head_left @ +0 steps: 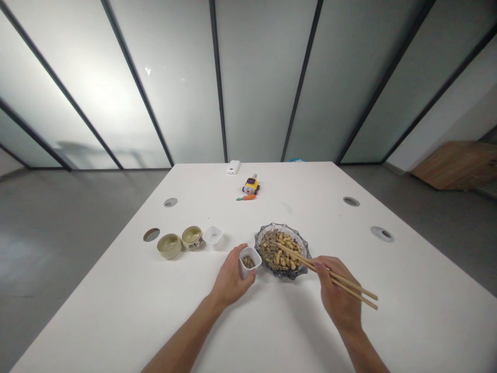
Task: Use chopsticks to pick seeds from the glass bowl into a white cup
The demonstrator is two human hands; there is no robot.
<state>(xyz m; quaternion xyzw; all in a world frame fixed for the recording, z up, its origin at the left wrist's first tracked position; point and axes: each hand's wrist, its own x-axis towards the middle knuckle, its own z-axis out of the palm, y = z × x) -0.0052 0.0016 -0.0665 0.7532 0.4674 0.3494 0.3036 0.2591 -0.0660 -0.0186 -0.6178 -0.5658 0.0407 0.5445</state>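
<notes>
While upright, cups [192, 242] left of bowl [288, 274].

Bare forearms [190, 331], bare hands [230, 281].

Open lane just inside the table's [419, 290] right edge, glass bowl [305, 247] obstructing midway across, chopsticks [359, 288] slanting over its rim, green cups [170, 251] obstructing toward left edge.

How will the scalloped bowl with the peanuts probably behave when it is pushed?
The scalloped bowl looks like hard glass, so it should probably stay stiff. Its wide, low shape suggests sliding before tipping. The loose peanuts and sunflower seeds may shift inside.
</notes>
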